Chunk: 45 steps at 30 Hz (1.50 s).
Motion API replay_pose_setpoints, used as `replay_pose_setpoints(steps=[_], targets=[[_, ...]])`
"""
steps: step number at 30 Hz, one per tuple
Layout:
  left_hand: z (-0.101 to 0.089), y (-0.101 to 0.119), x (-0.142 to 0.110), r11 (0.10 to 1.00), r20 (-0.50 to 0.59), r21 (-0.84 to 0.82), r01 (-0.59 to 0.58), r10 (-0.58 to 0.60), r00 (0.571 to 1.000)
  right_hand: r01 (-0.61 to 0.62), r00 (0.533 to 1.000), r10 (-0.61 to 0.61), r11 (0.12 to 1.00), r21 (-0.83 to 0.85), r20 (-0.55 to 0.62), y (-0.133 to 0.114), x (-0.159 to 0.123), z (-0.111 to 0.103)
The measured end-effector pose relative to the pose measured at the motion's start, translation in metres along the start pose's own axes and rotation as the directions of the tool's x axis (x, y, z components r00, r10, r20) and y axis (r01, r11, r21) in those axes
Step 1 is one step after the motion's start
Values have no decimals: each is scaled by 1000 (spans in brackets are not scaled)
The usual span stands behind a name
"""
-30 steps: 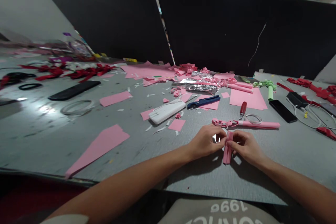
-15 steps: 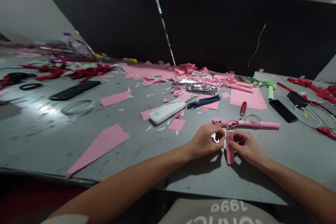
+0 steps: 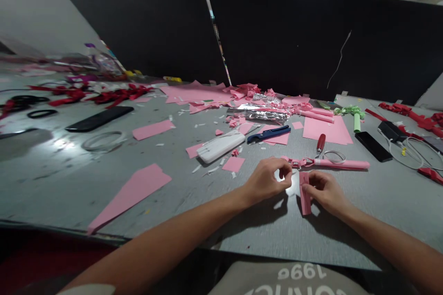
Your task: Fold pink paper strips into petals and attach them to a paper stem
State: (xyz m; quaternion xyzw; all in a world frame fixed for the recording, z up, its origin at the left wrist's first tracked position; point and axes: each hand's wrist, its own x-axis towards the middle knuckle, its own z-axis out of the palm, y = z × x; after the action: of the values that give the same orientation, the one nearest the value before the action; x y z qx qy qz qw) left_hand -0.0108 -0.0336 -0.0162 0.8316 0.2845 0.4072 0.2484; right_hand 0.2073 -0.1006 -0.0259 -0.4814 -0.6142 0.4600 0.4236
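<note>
My right hand (image 3: pixel 327 192) pinches a folded pink paper strip (image 3: pixel 306 205) between thumb and fingers, near the front edge of the grey table (image 3: pixel 187 189). My left hand (image 3: pixel 265 180), just beside but apart from the strip, is curled into a narrow ring — whether it grips anything thin, I cannot tell. Beyond: a pink paper tube (image 3: pixel 355 164) and a red-handled tool (image 3: pixel 321 143).

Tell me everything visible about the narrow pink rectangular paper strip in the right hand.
The narrow pink rectangular paper strip looks matte and straight-edged. The bare right hand pinches it, thumb on its face; the near end sticks out uncovered, slanting slightly rightward. Whether it touches the flat grey tabletop is unclear.
</note>
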Motion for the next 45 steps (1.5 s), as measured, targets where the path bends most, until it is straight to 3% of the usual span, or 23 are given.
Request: replay_pose_setpoints(steps=[10,17,21,27,31,34,39,45], targets=[[-12,-3,6,996,-46,-2,94,-94,995,-3,999,4,1000,8,-47,6,2,-4],[-37,-41,25,971,-198,-51,233,-239,951,-34,998,35,999,4,-49,4,4,-7],[-36,-51,28,960,-242,-82,269,-281,929,-29,999,29,1000,-5,-29,3,5,-8],[-34,-46,25,955,-211,-56,291,-297,931,-31,999,32,999,-25,9,-4,4,-9],[-32,-33,23,966,-124,-69,249,-256,959,-38,998,39,999,-20,48,-5,4,-10],[-26,-19,19,974,47,-114,193,-189,981,13,998,-11,999,-37,59,-2,5,-10],[-12,-5,10,967,347,-198,161,-84,934,4,995,-1,999,-32,99,2,5,-8],[-11,-6,8,953,378,-215,212,-119,918,-41,996,46,998,-53,81,2,4,-8]])
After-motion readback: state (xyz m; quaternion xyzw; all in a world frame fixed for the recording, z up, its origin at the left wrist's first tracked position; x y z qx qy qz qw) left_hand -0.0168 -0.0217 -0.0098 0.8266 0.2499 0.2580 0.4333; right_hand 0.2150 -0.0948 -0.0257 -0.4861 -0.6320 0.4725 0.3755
